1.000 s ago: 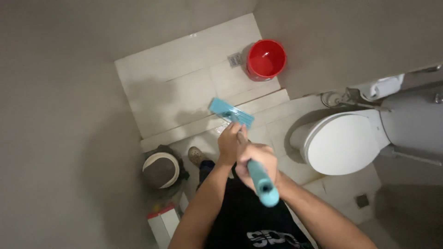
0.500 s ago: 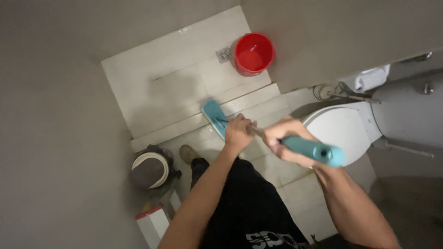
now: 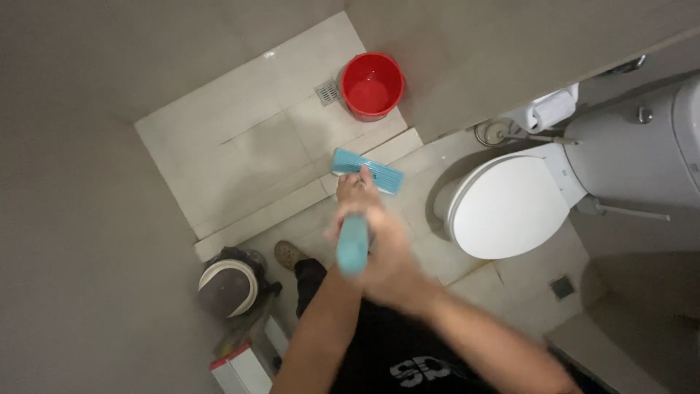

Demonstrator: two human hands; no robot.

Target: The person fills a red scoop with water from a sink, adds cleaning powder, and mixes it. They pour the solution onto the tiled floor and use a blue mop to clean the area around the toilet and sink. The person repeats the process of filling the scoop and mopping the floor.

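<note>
Both the left hand [image 3: 356, 191] and right hand [image 3: 390, 255] are gripping a light, stiff blue mop [image 3: 367, 171] by its handle, its flat head resting on the tiled floor [image 3: 248, 153] near the toilet [image 3: 507, 208].
</note>
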